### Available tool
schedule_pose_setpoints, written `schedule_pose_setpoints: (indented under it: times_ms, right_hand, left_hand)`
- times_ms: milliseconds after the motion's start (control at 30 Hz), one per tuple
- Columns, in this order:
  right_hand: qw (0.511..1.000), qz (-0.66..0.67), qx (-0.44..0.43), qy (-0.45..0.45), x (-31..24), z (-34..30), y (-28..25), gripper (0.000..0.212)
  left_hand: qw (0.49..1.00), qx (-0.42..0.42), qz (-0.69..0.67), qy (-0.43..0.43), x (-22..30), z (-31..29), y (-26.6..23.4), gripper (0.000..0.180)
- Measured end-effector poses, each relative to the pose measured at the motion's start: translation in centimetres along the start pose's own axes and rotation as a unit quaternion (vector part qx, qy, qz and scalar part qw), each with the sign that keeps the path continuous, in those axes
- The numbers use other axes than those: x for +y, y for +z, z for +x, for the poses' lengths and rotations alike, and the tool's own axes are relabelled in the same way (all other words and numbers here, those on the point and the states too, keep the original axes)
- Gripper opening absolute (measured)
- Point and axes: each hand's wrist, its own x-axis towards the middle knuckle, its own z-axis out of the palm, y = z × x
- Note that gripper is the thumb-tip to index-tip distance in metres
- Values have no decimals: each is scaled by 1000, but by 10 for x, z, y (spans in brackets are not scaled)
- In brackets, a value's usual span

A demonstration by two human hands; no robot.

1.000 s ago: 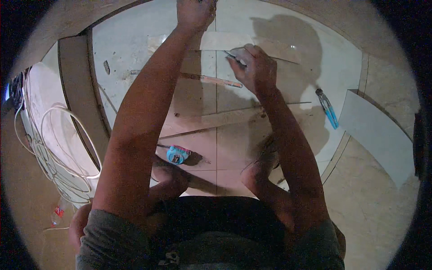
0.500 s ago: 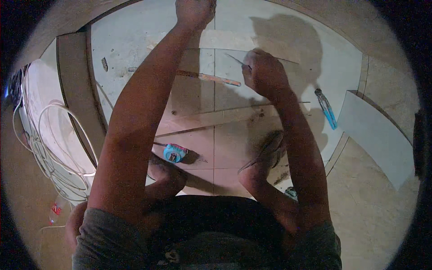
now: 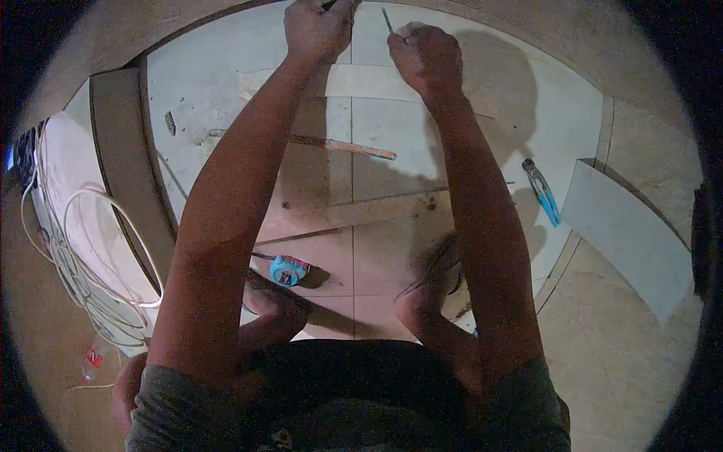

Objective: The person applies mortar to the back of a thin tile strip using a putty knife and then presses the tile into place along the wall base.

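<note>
My left hand (image 3: 316, 32) is at the far edge of a white panel (image 3: 211, 68), its fingers curled around something dark that the picture's upper rim partly cuts off. To its right, my right hand (image 3: 431, 56) is closed around a thin, pencil-like tool (image 3: 387, 20), whose narrow end points away from me. Both arms reach far forward over the panel. Below my hands, a pale strip (image 3: 369, 80) lies across the panel. Nearer still is an orange, worn stick-like tool (image 3: 361, 150), partly hidden by my left forearm.
A blue tape measure (image 3: 288, 270) lies near my left foot. Pliers with blue handles (image 3: 544, 197) rest at the right, beside a loose white board (image 3: 629, 230). A brown board (image 3: 128, 143) and coiled white cable (image 3: 83, 256) are at the left. Another long strip (image 3: 376, 208) crosses the panel.
My right hand has moved farther away and slightly left, toward the panel's far edge, with the pencil-like tool now pointing more straight ahead. My left hand shows a little lower in view.
</note>
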Motion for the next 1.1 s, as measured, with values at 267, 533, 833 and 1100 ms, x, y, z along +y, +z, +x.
schedule_pose_setpoints:
  times_ms: [267,533,833,1100]
  right_hand:
    - [998,-21,47,25,-2,10,13,28]
    - [998,-9,54,7,-10,9,18,29]
    - [995,-12,77,58,-19,2,20,26]
    - [996,-49,68,41,-15,4,25,34]
  left_hand:
    - [988,34,-96,-113,6,-2,10,31]
    - [999,34,-28,-21,-1,-1,6,26]
    - [996,75,-35,-17,-3,-4,12,22]
    - [998,54,10,-37,-1,-2,9,18]
